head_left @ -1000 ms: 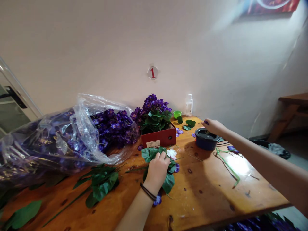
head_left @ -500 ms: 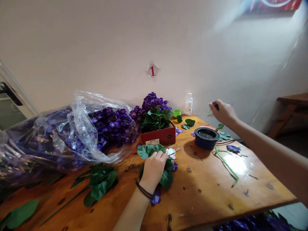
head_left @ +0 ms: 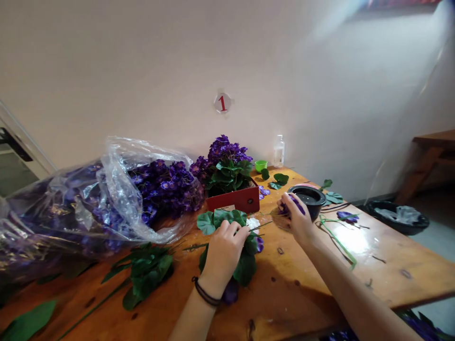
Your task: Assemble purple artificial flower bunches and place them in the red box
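My left hand (head_left: 225, 248), with a dark band at its wrist, is closed on a leafy stem; the stem end (head_left: 263, 226) sticks out to the right of the fingers. Broad green leaves (head_left: 245, 270) spread around and under this hand. A white flower (head_left: 253, 224) and a purple petal (head_left: 259, 244) lie just past the fingertips. Over the table, my right hand (head_left: 298, 220) pinches a purple flower (head_left: 293, 204). It is just left of a round black pot (head_left: 309, 196) with dark contents; whether the flower touches the pot I cannot tell.
Behind the left hand stands a red box (head_left: 236, 199) of purple flowers and leaves. A clear plastic bag (head_left: 121, 189) full of purple flowers fills the left side. Leaf sprays (head_left: 147, 274), a green cup (head_left: 260, 166), a clear bottle (head_left: 279, 152) and a bin (head_left: 396, 218) are also around.
My right hand has come down and left from the far right, bringing the purple flower beside the black pot. My left hand stays in nearly the same place on the leaves.
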`<state>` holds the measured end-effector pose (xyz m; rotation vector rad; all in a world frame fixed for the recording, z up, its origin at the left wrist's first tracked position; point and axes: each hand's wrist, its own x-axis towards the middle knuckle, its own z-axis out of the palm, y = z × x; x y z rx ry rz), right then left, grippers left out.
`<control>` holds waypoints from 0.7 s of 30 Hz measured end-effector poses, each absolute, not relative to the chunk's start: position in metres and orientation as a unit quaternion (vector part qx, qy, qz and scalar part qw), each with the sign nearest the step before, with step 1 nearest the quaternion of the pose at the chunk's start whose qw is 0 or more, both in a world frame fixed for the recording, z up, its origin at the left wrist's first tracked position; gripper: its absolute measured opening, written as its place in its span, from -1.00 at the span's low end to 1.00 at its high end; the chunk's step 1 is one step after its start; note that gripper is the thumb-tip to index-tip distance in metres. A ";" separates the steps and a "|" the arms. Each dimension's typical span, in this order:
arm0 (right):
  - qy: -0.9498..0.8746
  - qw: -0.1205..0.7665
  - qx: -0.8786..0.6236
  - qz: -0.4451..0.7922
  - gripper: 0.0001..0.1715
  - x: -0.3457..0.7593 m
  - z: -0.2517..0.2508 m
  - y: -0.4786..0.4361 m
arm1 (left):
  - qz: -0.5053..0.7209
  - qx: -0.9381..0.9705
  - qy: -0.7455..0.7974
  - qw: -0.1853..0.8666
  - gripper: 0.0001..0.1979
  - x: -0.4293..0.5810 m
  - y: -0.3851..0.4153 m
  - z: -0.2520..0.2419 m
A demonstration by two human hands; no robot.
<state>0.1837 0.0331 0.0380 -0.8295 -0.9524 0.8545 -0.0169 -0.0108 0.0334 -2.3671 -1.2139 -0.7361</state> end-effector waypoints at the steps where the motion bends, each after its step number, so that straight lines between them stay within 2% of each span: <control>1: -0.427 0.717 -0.371 0.408 -0.56 0.184 0.038 0.032 | -0.261 -0.842 -0.433 0.188 -0.86 -0.016 -0.011 0.033; 4: -0.411 0.705 -0.364 0.448 -0.57 0.184 0.039 0.028 | -0.253 -0.841 -0.440 0.189 -0.87 -0.015 -0.012 0.033; 21: -0.418 0.694 -0.372 0.453 -0.60 0.188 0.039 0.020 | -0.228 -0.839 -0.461 0.175 -0.81 -0.016 -0.009 0.031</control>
